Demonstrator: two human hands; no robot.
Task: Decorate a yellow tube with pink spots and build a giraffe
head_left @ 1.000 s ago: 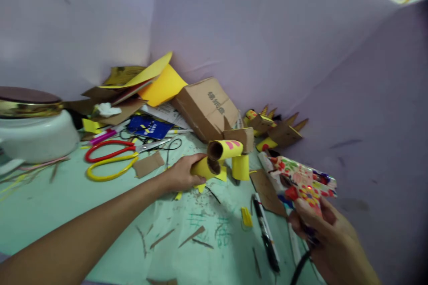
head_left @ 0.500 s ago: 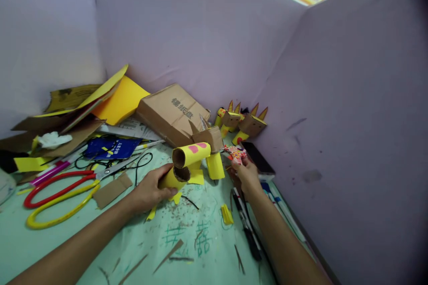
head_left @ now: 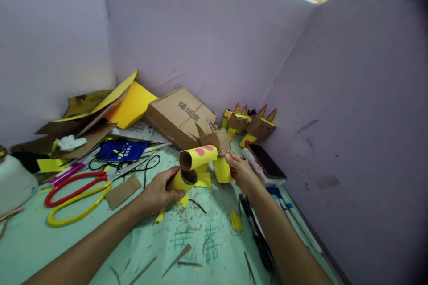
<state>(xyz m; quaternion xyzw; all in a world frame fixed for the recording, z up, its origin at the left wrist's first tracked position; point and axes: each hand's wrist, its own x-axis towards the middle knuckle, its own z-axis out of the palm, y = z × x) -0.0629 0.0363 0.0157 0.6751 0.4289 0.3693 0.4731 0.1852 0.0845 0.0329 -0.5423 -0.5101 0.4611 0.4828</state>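
At frame centre, the left hand (head_left: 158,193) grips the lower of two yellow paper-covered tubes of one cardboard animal model (head_left: 197,160) standing on the green tabletop (head_left: 207,254). The right hand (head_left: 242,173) is closed on a small patterned object, barely visible, beside the model's yellow leg. Two finished horned figures (head_left: 250,124) stand right of centre; one pair of red-and-yellow scissors (head_left: 80,191) lies at left.

Red-and-yellow scissors (head_left: 76,196) lying left; cardboard box (head_left: 180,116) against wall; phone (head_left: 266,162) near right wall.
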